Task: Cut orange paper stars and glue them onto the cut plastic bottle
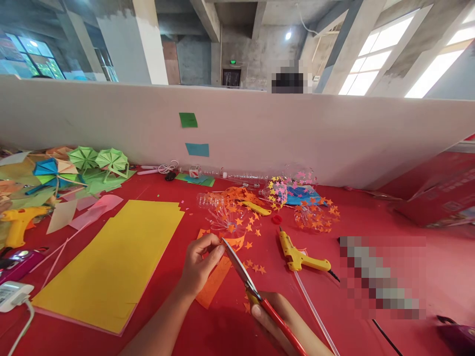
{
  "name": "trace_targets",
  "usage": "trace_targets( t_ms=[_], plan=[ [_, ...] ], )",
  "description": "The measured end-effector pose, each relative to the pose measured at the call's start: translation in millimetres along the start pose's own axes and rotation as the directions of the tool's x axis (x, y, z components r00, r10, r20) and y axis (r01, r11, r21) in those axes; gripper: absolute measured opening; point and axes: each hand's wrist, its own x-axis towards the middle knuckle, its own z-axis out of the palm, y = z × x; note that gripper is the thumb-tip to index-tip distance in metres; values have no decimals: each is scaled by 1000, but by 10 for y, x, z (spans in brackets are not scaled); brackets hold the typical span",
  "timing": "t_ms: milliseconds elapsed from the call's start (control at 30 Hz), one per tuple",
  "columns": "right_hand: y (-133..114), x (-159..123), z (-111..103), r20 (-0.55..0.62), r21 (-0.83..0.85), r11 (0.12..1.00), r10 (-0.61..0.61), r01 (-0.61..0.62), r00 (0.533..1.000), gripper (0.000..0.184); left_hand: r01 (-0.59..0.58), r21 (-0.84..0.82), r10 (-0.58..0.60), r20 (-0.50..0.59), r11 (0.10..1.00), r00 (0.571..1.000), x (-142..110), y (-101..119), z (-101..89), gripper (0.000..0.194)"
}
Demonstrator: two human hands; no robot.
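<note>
My right hand (272,311) grips the red handle of a pair of scissors (241,267), whose long metal blades point up and left. At the blade tips, my left hand (200,262) is closed in a pinch, with a tiny bit of orange paper at its fingertips, mostly hidden. Below the hands lies a sheet of orange paper (215,287). Small orange stars (259,268) are scattered beside it. Just beyond stands a cut clear plastic bottle (232,225) with splayed strips and orange stars on it.
A yellow glue gun (297,254) with a clear glue stick lies to the right, its cable trailing. Yellow paper (111,267) is stacked at left, below folded paper umbrellas (111,159). Star-covered plastic bottles (317,217) and a yellow utility knife (257,207) lie farther back, before a white partition (241,123).
</note>
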Motion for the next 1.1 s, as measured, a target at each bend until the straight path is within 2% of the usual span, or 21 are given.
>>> trace_targets(
  t_ms=[200, 433, 700, 833, 900, 967, 1033, 1100],
  plan=[
    [8, 29, -10, 66, 49, 999, -11, 8, 998, 56, -92, 62, 97, -76, 994, 992, 30, 44, 12, 24],
    [49, 69, -34, 107, 54, 998, -43, 37, 993, 54, -24, -22, 24, -34, 999, 999, 22, 42, 20, 24],
    [75, 114, -27, 75, 23, 998, -56, 54, 996, 58, -4, -145, -1, -34, 989, 999, 27, -43, 35, 27],
    [120, 134, -39, -13, 43, 994, -103, 103, 995, 59, 99, -342, -138, -93, 935, 986, 68, -39, 28, 23],
    [155, 155, -67, -82, 91, 984, -145, 152, 986, 57, 187, -437, -236, -62, 880, 970, 94, -21, 19, 22],
    [185, 190, -114, -211, 122, 971, -178, 207, 961, 53, 289, -491, -312, 38, 822, 949, 109, -4, 22, 22],
    [199, 231, -175, -363, 130, 965, -169, 229, 916, 47, 390, -498, -359, 162, 774, 919, 104, 3, 50, 21],
    [201, 266, -234, -405, 158, 960, -152, 232, 902, 42, 470, -463, -383, 273, 752, 882, 80, -5, 107, 19]
  ],
)
